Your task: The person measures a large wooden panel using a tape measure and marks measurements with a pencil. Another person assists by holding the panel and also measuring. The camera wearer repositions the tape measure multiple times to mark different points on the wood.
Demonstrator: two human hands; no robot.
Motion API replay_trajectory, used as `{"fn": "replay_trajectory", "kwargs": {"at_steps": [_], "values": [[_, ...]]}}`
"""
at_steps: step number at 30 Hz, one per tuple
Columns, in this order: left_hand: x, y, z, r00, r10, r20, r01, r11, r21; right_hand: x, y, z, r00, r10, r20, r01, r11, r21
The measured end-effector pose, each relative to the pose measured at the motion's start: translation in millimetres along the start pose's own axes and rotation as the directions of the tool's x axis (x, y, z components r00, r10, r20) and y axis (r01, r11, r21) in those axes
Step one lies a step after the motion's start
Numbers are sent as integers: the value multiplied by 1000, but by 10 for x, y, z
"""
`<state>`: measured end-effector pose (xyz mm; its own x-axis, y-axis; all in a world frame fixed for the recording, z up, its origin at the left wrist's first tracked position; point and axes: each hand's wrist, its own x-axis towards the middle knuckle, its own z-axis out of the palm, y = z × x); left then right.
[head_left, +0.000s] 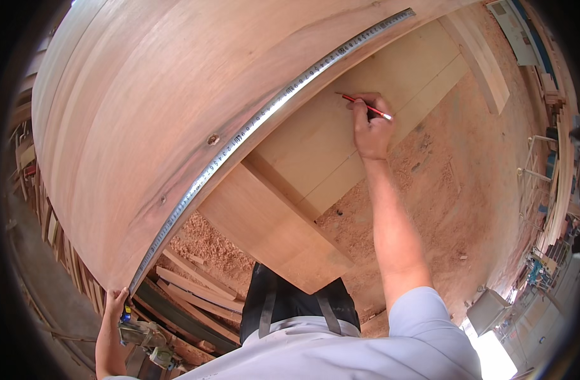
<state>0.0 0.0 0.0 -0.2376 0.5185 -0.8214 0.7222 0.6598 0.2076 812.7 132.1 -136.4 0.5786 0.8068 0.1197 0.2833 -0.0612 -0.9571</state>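
Observation:
A large wooden panel [144, 95] with a reddish grain and small knots fills the upper left. Along its near edge runs a metal tape measure [245, 130], pulled out from lower left to upper right. My left hand [115, 301] grips the tape at the panel's lower corner, with the blue and yellow case just below the fingers. In my right hand [373, 126] is a red pencil [366, 106], its tip pointing left toward the panel's edge. The pencil is above a pale board [328, 145] with a line drawn along it; whether its tip touches anything I cannot tell.
A wide plank [283, 231] juts out toward my body from under the panel. Another plank [483, 63] sticks out at the upper right. Sawdust [442, 171] covers the ground. Wood strips [201, 285] lie at lower left, beside a clamp-like metal tool [150, 342].

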Motion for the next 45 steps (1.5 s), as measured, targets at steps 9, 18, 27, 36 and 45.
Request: {"fn": "replay_trajectory", "kwargs": {"at_steps": [9,18,27,36,45], "values": [[-44,51,27,999,25,22,-25,1000,-12,-417,-148,-169,993,95,69,-99,993,56],[-23,57,44,1000,3,12,-3,998,-59,-500,-151,-116,999,13,29,-12,1000,-24],[-6,13,18,1000,2,15,-2,1000,-22,-507,-134,-146,998,18,61,-14,998,-63],[-12,22,21,999,25,27,-26,1000,12,-489,-160,-97,999,-37,25,39,998,-47],[10,-18,-5,1000,17,20,-17,1000,-7,-535,-159,-115,998,-65,27,66,996,-60]]}}
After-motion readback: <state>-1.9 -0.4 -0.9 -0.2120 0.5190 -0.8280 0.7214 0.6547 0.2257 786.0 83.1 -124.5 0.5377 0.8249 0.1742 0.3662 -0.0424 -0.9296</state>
